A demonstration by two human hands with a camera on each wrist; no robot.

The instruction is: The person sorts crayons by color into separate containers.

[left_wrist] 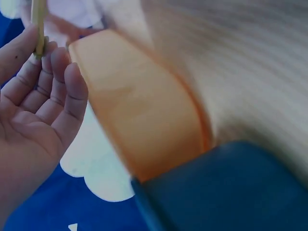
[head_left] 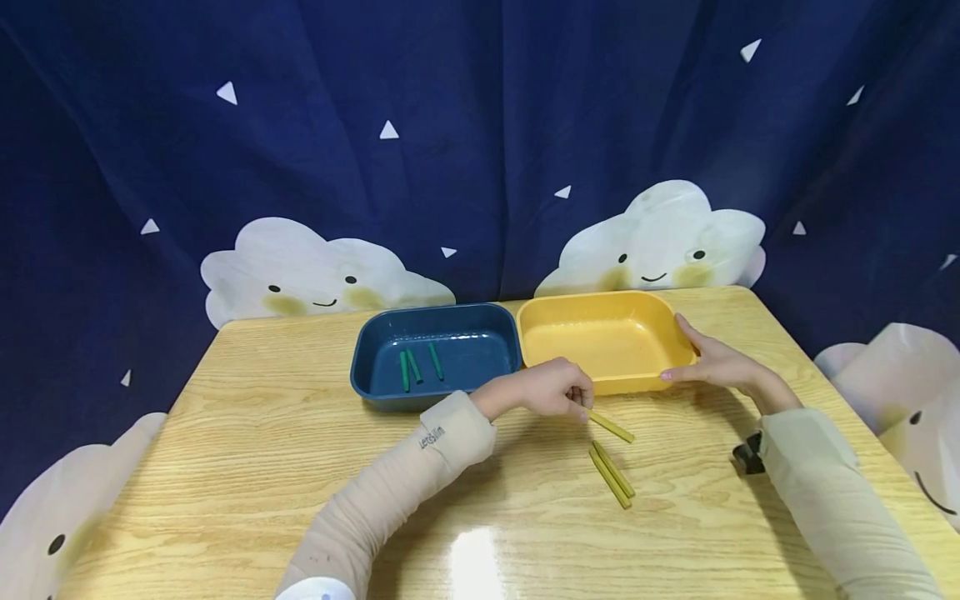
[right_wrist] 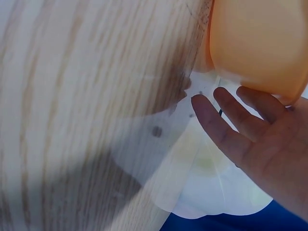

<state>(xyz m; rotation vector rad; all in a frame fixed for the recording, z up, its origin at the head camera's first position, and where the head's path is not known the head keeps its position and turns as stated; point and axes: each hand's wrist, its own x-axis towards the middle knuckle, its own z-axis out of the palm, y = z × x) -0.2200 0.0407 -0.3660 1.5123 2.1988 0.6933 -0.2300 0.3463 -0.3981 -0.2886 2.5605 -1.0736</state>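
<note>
The head view is bright and mostly sharp, with a white glare patch (head_left: 476, 565) at six o'clock on the surface (head_left: 247, 467) and soft shadow beside the right sleeve (head_left: 832, 500). The left wrist view is bluish, the wood grain smeared at two o'clock. In the right wrist view, shadow darkens eight o'clock.

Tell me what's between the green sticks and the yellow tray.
The head view shows only bare floor and the right wall of the blue tray between the green sticks and yellow tray.
</note>
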